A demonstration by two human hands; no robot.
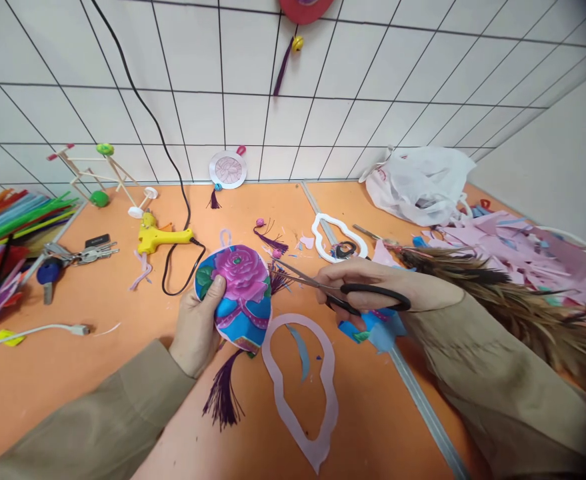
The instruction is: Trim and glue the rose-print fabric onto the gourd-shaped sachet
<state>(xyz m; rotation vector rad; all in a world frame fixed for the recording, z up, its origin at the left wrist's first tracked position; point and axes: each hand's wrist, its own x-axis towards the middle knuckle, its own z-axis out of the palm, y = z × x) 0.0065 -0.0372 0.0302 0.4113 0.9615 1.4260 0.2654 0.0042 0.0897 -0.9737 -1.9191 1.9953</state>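
My left hand [200, 323] grips a blue oval ornament [240, 293] by its left edge, thumb on top of its pink flower print. A pink loop shows at its top and a dark purple tassel [225, 393] hangs below. In my right hand [367, 287] are black-handled scissors [377, 297], their blades slightly parted and pointing left, tips near the ornament's right edge. Below my right hand lie blue patterned scraps [380, 330]. A pink paper outline [330, 380] lies on the table in front, with a grey-blue strip inside it.
The orange table [123, 360] bears a yellow glue gun [165, 237] with a black cord, keys [93, 250], and a stick model [107, 173]. At the right are a white bag [417, 180], feathers [503, 300] and pink scraps [523, 247]. A white outline [323, 233] lies beyond the scissors.
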